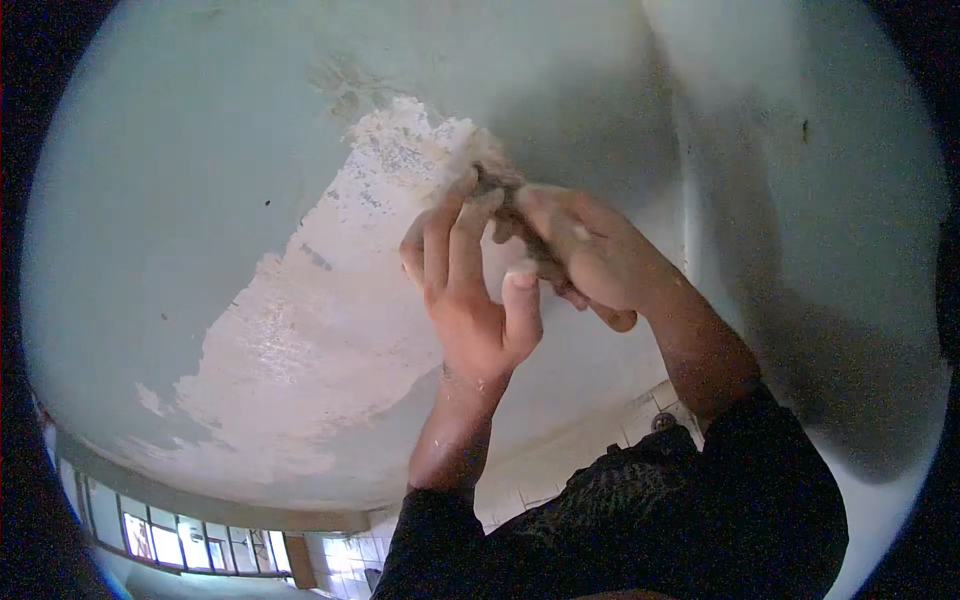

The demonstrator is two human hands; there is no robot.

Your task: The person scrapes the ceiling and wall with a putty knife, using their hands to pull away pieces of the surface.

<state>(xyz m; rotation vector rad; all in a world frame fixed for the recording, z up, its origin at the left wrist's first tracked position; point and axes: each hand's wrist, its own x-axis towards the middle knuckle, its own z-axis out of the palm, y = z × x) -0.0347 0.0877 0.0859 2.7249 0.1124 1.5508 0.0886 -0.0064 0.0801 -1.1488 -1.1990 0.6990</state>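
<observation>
On the pale green painted surface point(180, 200) is a large bare whitish patch point(330, 300) with ragged, flaking edges. My left hand point(470, 290) is raised against it, fingers bent and thumb apart. Its fingertips touch or nearly touch the top end of a dark, narrow thing point(530, 238) at the patch's upper right edge. My right hand point(600, 255), partly blurred, is closed round that dark thing from the right. Its shape is mostly hidden between the hands, and I cannot make out what it is.
A corner edge point(688, 200) runs down to the right of my hands, with another pale surface point(860, 130) beyond it under shadow. Barred windows point(180, 540) show at the lower left. Light tiles point(345, 555) and a small round dark object point(662, 421) are visible below.
</observation>
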